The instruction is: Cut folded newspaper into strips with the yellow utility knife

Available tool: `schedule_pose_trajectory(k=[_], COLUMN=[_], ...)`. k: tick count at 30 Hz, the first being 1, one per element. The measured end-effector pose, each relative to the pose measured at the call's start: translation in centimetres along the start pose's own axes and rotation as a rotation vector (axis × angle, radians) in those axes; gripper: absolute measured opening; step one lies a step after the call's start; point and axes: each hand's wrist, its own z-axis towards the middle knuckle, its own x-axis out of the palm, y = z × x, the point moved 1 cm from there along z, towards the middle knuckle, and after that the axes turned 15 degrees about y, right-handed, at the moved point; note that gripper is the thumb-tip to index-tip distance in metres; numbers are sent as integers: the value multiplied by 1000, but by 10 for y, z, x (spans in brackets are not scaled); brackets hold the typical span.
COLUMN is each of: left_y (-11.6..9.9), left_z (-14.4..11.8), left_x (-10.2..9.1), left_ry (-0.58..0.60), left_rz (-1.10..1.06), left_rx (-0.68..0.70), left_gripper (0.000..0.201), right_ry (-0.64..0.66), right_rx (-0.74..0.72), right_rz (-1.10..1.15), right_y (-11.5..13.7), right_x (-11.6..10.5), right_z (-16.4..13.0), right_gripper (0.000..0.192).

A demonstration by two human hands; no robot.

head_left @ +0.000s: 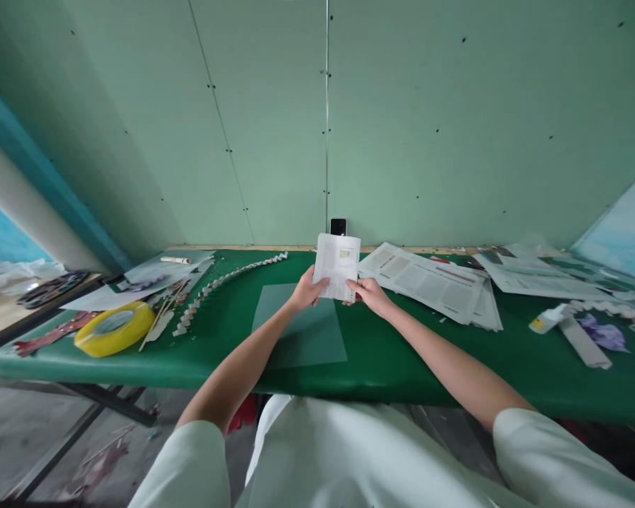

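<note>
Both hands, left hand (307,291) and right hand (369,291), have fingers pinched on the bottom edge of a printed sheet (337,266), holding it upright above the translucent mat (300,324) on the green surface (391,360), probably for reading.

White printed sheet (337,266) (grey text), green table (391,360), yellow tape roll (115,328), purple paper scrap (603,333).

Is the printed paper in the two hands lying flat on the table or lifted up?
Lifted: left hand and right hand hold the paper upright above the table.
</note>
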Motion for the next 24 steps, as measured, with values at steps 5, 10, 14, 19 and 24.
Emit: schedule_pose_trajectory(k=[5,10,14,19,24], left_y=[4,10,8,6,5], left_z=[1,2,2,2,1], left_x=[-4,-6,-1,2,2], left_ry=[66,119,233,318,352], left_rz=[26,41,33,19,12], left_rx=[-22,-30,-12,-5,-17], left_gripper=[70,78,87,93,88], right_ry=[-122,-252,-357,-410,-461], right_rx=[2,-64,-80,-169,-213], right_rz=[70,106,125,166,215], right_y=[-10,-13,-10,-7,-6], right_x=[-6,-11,-21,-36,-50], right_z=[6,11,13,15,19], right_gripper=[56,59,62,61,55])
